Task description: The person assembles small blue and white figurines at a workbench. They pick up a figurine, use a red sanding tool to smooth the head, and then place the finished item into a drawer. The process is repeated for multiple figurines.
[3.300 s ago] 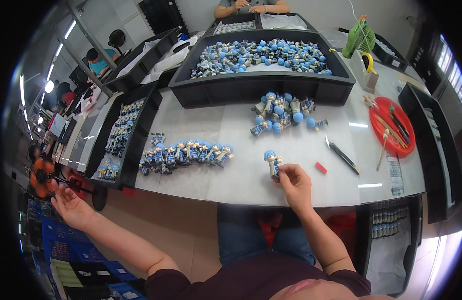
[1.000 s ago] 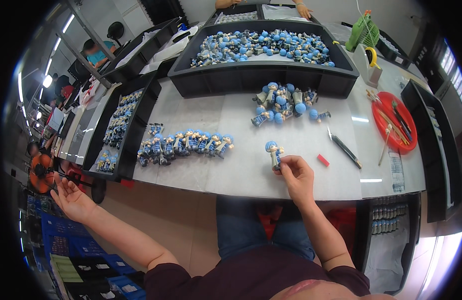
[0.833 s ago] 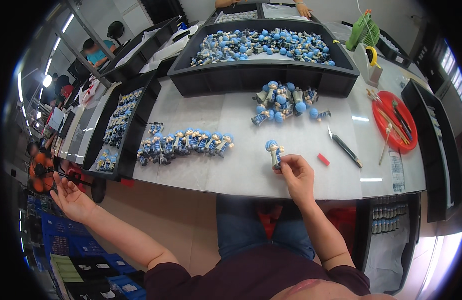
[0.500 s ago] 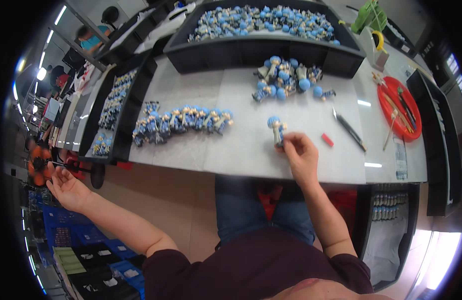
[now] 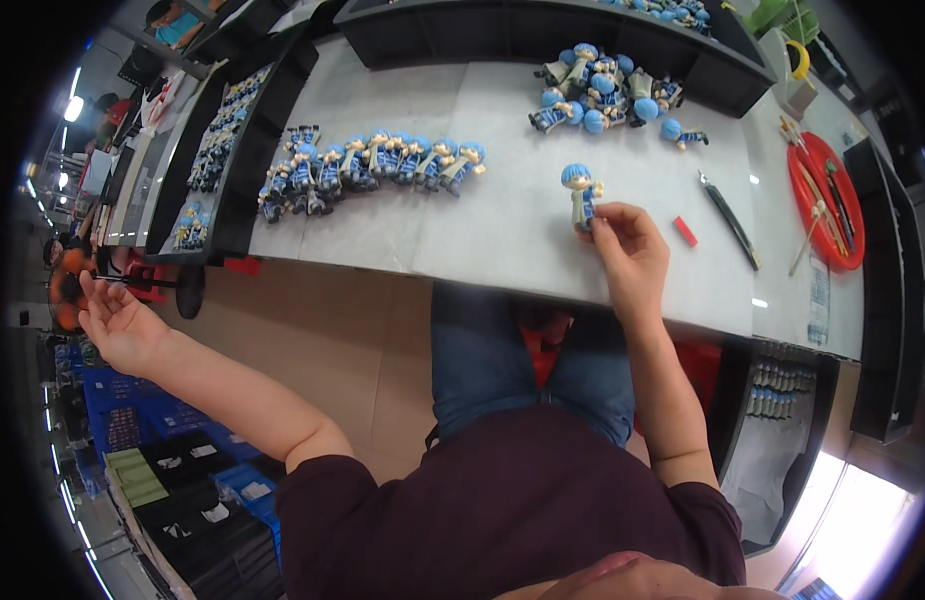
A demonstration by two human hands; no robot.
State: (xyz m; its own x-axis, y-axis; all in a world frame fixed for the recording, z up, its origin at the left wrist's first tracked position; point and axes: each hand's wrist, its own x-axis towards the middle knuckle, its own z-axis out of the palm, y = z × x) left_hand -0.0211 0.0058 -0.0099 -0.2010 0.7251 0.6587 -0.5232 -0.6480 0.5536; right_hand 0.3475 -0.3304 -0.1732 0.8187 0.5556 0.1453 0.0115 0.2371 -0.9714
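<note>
Between the thumb and fingers of my right hand (image 5: 635, 248) is a small blue-haired figurine (image 5: 580, 195), gripped low near its legs and held upright over the table. My left hand (image 5: 125, 325) hangs out to the left, away from the table, palm up with its fingers apart and nothing in it. A row of similar figurines (image 5: 368, 165) lies on the table to the left. Beyond my right hand is a loose pile of more figurines (image 5: 603, 90). A red block (image 5: 686, 231) and a dark pen-like tool (image 5: 729, 220) lie to the right of that hand.
A large black bin (image 5: 543, 42) of figurines stands at the back. Another black tray (image 5: 245, 165) with figurines is at the left. On the right are a red oval dish (image 5: 855, 230) of tools, a tape dispenser (image 5: 795, 80) and a black tray (image 5: 888, 300).
The view has tilted down, so the table appears higher. The figurine's front now shows more in my right hand. My left hand stays out to the side, open.
</note>
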